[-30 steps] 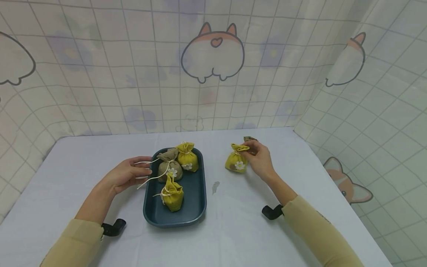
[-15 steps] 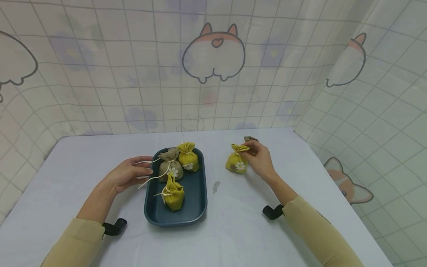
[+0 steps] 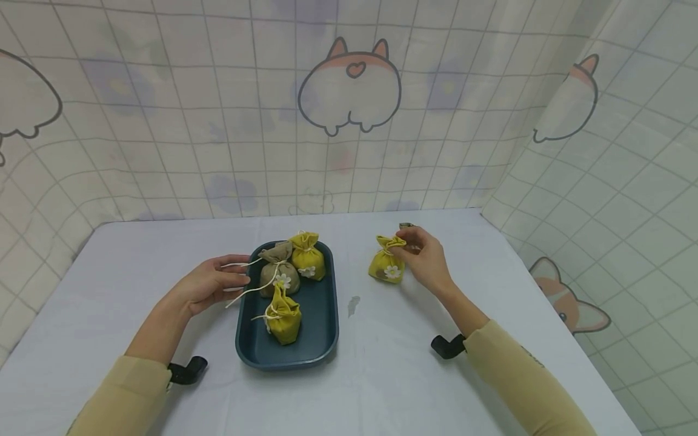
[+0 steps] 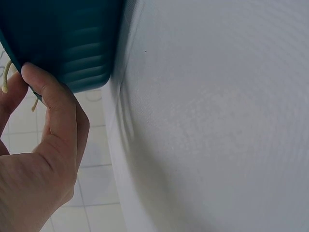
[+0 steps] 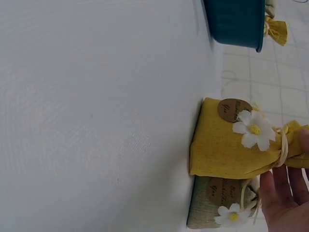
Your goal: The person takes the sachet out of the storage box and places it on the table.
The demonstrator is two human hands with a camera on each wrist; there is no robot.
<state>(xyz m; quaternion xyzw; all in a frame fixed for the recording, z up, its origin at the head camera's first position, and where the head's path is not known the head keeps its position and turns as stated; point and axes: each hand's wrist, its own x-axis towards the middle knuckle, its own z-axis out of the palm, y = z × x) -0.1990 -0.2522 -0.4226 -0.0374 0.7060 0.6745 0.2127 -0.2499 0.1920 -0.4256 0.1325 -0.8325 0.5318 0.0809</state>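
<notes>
Right hand (image 3: 428, 260): thumb and fingers grasping the gathered neck of a yellow cloth drawstring pouch (image 3: 384, 263), which stands upright on the white cloth-covered table (image 3: 392, 375), right of the tray. Pouch carries a white flower (image 5: 254, 130) and a round brown label (image 5: 230, 110). Grey-green cloth pouch with its own flower (image 5: 207, 212) sits right up against it on the far side, mostly hidden by the hand in the head view; can't tell if the fingers touch that one.

Left hand (image 3: 215, 283): fingertips on the left rim of a dark teal, round-cornered rectangular tray (image 3: 313, 354); can't tell if they pinch it or just rest there. Tray holds three pouches: a grey-brown one (image 3: 278, 278) at back left, cord ends over the rim by the left hand, a yellow one (image 3: 308, 261) at back right, another yellow one (image 3: 285, 324) in front
</notes>
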